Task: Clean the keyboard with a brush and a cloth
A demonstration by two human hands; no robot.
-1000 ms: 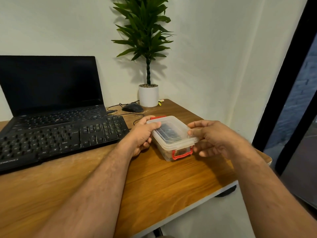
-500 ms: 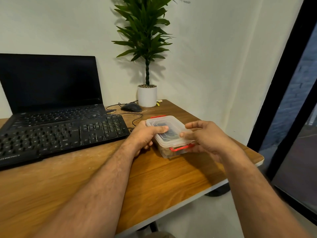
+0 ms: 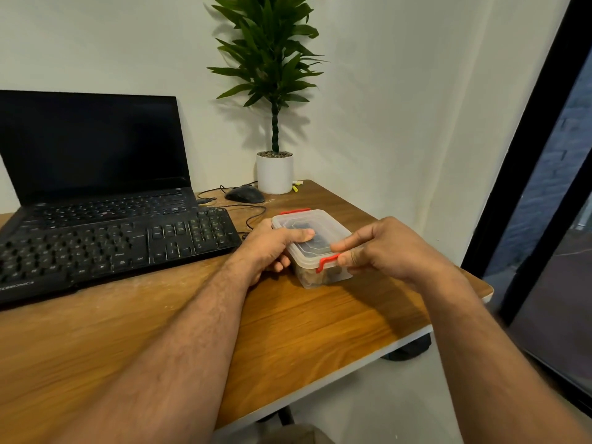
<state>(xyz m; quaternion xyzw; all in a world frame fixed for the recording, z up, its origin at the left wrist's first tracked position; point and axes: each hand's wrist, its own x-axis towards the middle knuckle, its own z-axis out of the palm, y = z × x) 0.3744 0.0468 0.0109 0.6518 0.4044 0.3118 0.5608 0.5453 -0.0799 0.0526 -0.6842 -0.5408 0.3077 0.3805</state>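
Observation:
A clear plastic box with red latches stands lidded on the wooden desk, right of the black keyboard. Dark things show dimly through its lid and wall. My left hand grips the box's left side, thumb lying across the lid. My right hand pinches the near red latch with thumb and fingers. The far red latch lies flat on the lid's far edge. No brush or cloth shows in the open.
An open black laptop sits behind the keyboard. A black mouse with its cable and a potted plant stand at the back near the wall. The desk's right corner is close to my right hand; a dark glass door stands beyond.
My right hand has closed on the near red latch, which has swung up from the box's side. My left thumb slid further over the lid. The box stayed in place.

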